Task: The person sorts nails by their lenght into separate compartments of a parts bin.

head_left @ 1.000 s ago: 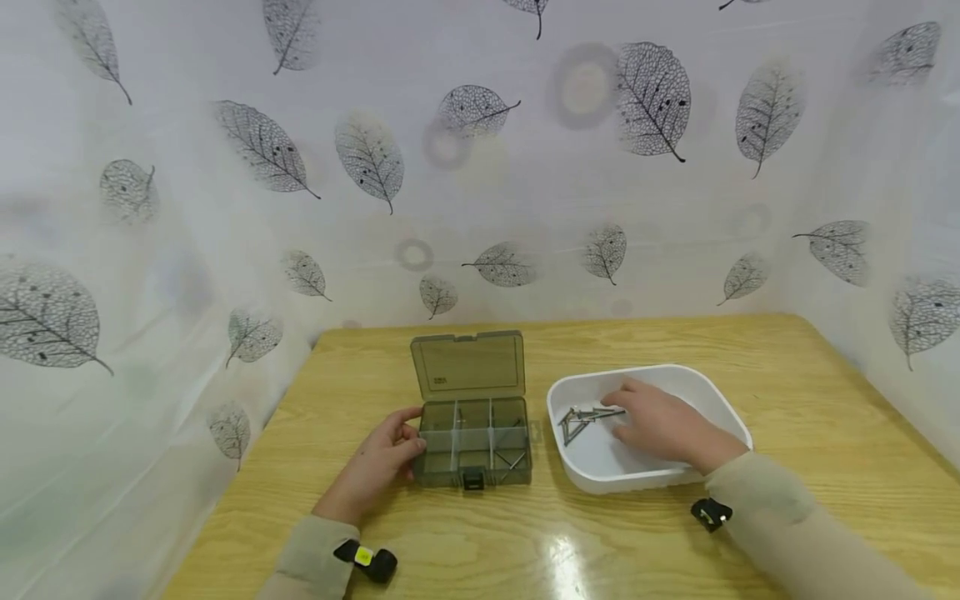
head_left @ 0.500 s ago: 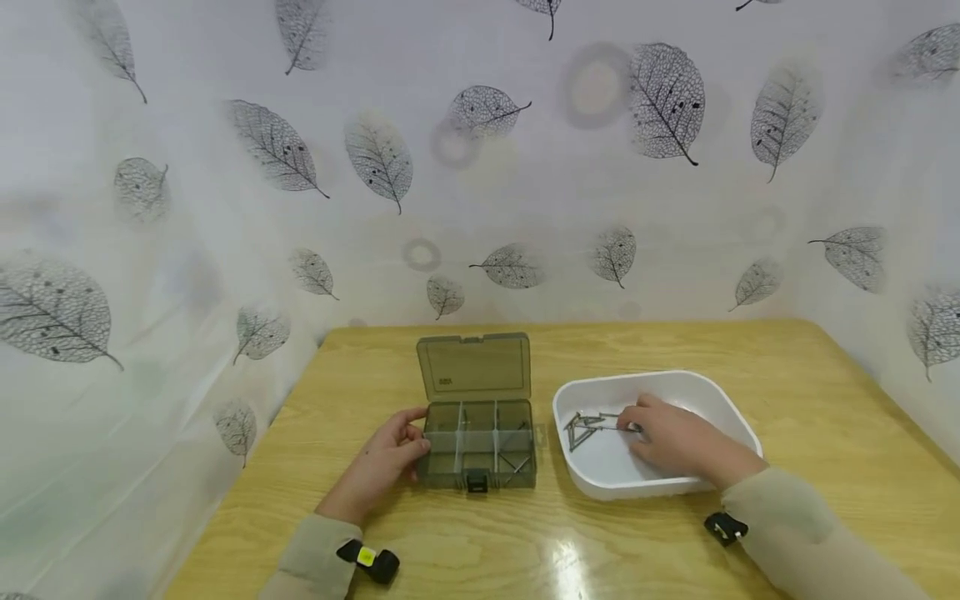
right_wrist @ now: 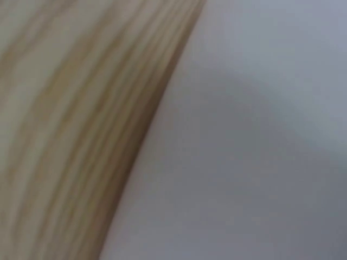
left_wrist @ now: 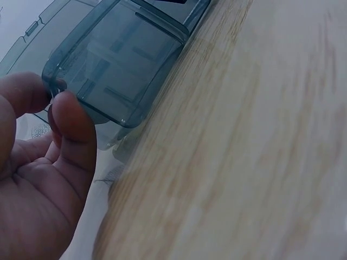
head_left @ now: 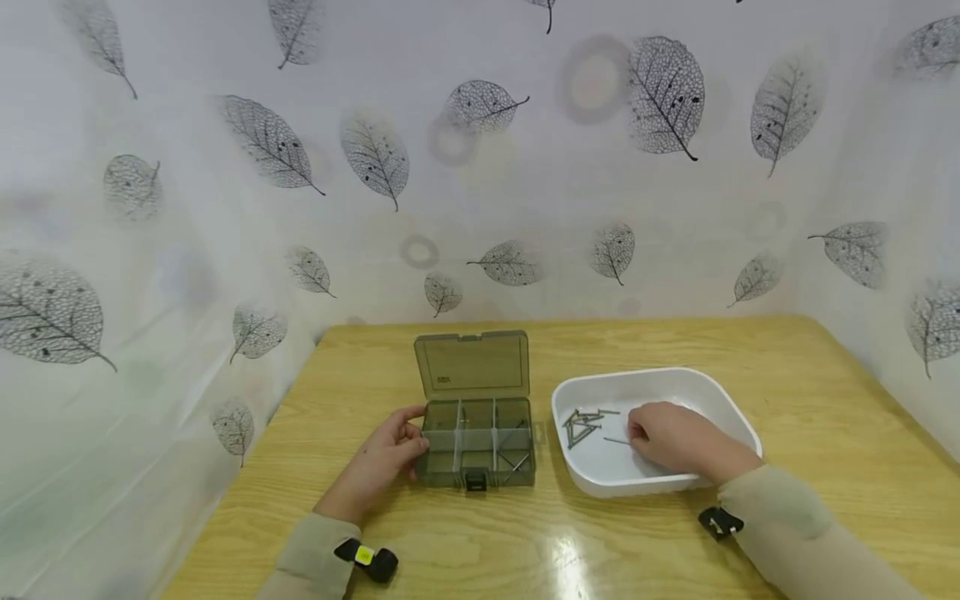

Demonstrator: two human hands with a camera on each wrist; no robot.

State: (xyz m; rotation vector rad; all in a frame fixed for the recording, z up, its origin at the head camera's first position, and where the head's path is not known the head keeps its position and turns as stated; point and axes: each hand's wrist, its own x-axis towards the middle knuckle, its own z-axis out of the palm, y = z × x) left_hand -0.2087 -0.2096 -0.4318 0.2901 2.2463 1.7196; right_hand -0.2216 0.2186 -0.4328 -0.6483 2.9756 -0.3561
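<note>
A smoky-grey clear compartment box [head_left: 476, 457] stands on the table with its lid raised. My left hand [head_left: 381, 458] grips its left side, and in the left wrist view the thumb [left_wrist: 73, 116] and index finger pinch the box's corner. Inside the white tray [head_left: 592, 482], my right hand [head_left: 671, 437] has its fingers curled down and pinches a thin metal nail [head_left: 617, 441], whose shaft sticks out to the left. A loose pile of nails [head_left: 581, 429] lies at the tray's left side. The right wrist view shows the tray's outside wall close up, not the hand.
A few nails [head_left: 516, 462] lie in the box's right front compartment. The tray stands right of the box on the wooden table [head_left: 465, 542]. A leaf-printed curtain [head_left: 525, 183] hangs behind the table and at both sides.
My right hand has moved lower and pulled slightly away from the pile, with a nail now showing at its fingertips. The left hand keeps its hold on the box.
</note>
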